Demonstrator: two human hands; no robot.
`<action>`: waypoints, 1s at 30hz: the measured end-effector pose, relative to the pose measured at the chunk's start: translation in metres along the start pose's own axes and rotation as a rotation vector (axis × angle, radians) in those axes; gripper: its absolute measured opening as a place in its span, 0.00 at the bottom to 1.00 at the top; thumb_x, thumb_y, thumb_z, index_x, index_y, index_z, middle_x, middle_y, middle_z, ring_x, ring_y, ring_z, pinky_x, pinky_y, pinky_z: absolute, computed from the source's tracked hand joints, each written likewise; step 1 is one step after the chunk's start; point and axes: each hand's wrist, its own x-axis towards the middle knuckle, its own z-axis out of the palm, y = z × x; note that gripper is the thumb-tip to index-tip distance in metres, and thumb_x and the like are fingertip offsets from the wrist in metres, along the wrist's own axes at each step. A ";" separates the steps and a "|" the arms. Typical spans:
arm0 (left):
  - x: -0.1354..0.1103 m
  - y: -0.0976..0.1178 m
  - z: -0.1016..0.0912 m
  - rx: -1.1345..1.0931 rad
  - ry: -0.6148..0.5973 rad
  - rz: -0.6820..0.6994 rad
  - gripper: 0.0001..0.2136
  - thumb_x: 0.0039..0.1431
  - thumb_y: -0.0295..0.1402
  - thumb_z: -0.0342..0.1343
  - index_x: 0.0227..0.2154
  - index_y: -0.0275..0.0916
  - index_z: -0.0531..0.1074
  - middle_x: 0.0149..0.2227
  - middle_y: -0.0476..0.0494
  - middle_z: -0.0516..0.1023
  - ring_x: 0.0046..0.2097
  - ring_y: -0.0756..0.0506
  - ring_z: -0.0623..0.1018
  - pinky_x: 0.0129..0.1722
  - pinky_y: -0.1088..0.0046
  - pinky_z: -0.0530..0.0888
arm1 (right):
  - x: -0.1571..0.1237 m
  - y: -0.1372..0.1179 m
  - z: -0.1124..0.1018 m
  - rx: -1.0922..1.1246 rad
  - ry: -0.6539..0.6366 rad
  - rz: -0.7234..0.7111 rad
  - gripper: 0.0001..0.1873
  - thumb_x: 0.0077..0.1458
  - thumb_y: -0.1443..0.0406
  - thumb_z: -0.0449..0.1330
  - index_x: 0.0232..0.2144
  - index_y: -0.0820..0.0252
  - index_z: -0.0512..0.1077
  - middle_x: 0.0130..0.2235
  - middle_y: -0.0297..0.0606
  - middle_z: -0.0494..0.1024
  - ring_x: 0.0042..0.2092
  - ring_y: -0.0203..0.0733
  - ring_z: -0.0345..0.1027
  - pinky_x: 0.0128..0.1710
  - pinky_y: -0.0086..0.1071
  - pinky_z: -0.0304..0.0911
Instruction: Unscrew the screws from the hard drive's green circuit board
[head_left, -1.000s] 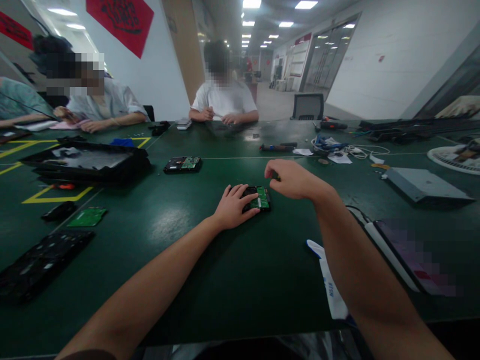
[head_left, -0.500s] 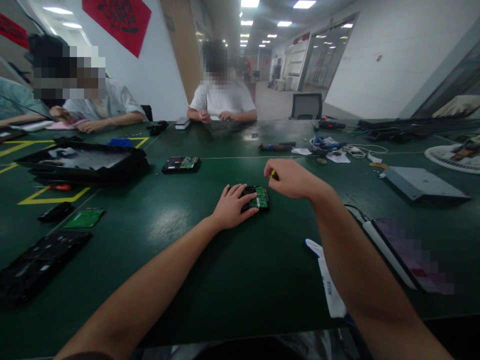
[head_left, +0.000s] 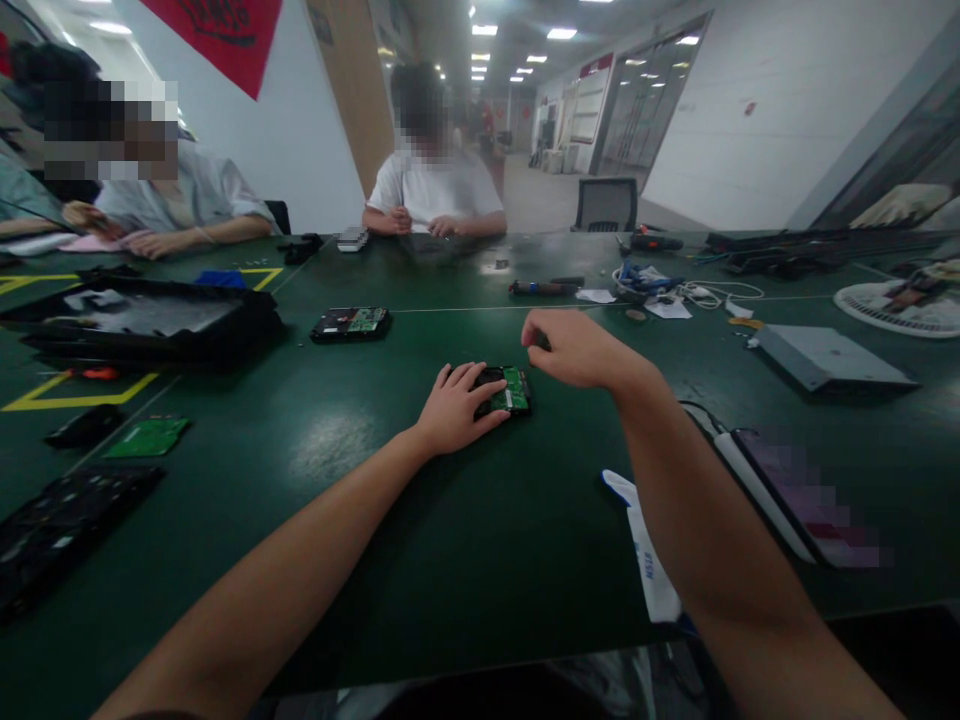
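A small hard drive (head_left: 508, 391) with a green circuit board on top lies on the dark green table (head_left: 465, 540) in front of me. My left hand (head_left: 452, 407) rests on its left side, fingers spread flat over it. My right hand (head_left: 570, 349) hovers just above the drive's far right corner, fingers closed in a pinch round a small dark tool handle that is mostly hidden.
A second hard drive (head_left: 350, 323) lies further back left, beside a black opened case (head_left: 142, 325). A loose green board (head_left: 146, 437) and black panel (head_left: 60, 525) sit at left. A grey box (head_left: 829, 357), cables (head_left: 697, 293) and a white cloth (head_left: 645, 560) lie right. People sit across the table.
The view has shifted slightly, so everything sits a little lower left. My right hand has turned a little over the drive; the yellow bit of the tool seen earlier is now hidden.
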 end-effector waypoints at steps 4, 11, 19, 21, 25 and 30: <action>0.000 -0.001 0.001 -0.024 0.006 0.000 0.27 0.69 0.57 0.53 0.66 0.53 0.70 0.72 0.41 0.63 0.72 0.31 0.61 0.72 0.38 0.53 | 0.001 0.003 0.000 -0.036 0.002 0.052 0.07 0.65 0.64 0.57 0.39 0.59 0.74 0.43 0.45 0.82 0.45 0.49 0.73 0.45 0.39 0.63; 0.001 -0.004 0.005 -0.027 0.007 0.005 0.27 0.69 0.56 0.53 0.66 0.54 0.70 0.73 0.41 0.62 0.72 0.31 0.61 0.72 0.37 0.53 | 0.001 0.003 0.000 0.029 -0.021 -0.006 0.11 0.56 0.72 0.58 0.42 0.59 0.73 0.46 0.43 0.82 0.46 0.46 0.73 0.45 0.35 0.62; 0.000 -0.004 0.005 -0.030 0.006 0.004 0.27 0.69 0.56 0.53 0.66 0.54 0.70 0.72 0.42 0.62 0.72 0.30 0.62 0.71 0.36 0.53 | 0.000 0.002 0.000 0.006 -0.003 0.049 0.06 0.59 0.68 0.59 0.39 0.59 0.74 0.45 0.45 0.82 0.46 0.48 0.73 0.45 0.38 0.63; 0.000 -0.003 0.005 -0.029 0.006 0.005 0.27 0.69 0.56 0.53 0.66 0.54 0.70 0.72 0.42 0.62 0.72 0.30 0.62 0.71 0.37 0.53 | 0.000 0.004 0.000 0.042 -0.002 0.012 0.10 0.56 0.71 0.59 0.41 0.59 0.75 0.46 0.44 0.82 0.47 0.47 0.73 0.47 0.38 0.63; 0.000 -0.003 0.004 -0.033 0.009 0.002 0.27 0.69 0.56 0.53 0.66 0.55 0.70 0.72 0.42 0.63 0.72 0.31 0.61 0.71 0.37 0.53 | -0.001 0.005 0.000 0.024 0.011 0.052 0.07 0.60 0.68 0.58 0.40 0.58 0.75 0.43 0.43 0.82 0.43 0.47 0.72 0.44 0.39 0.63; 0.000 -0.004 0.005 -0.010 0.008 0.005 0.27 0.69 0.57 0.52 0.66 0.54 0.70 0.72 0.41 0.62 0.72 0.30 0.62 0.71 0.37 0.54 | -0.001 0.003 -0.001 0.016 -0.006 0.020 0.07 0.58 0.68 0.60 0.40 0.60 0.75 0.45 0.45 0.82 0.44 0.47 0.72 0.44 0.37 0.63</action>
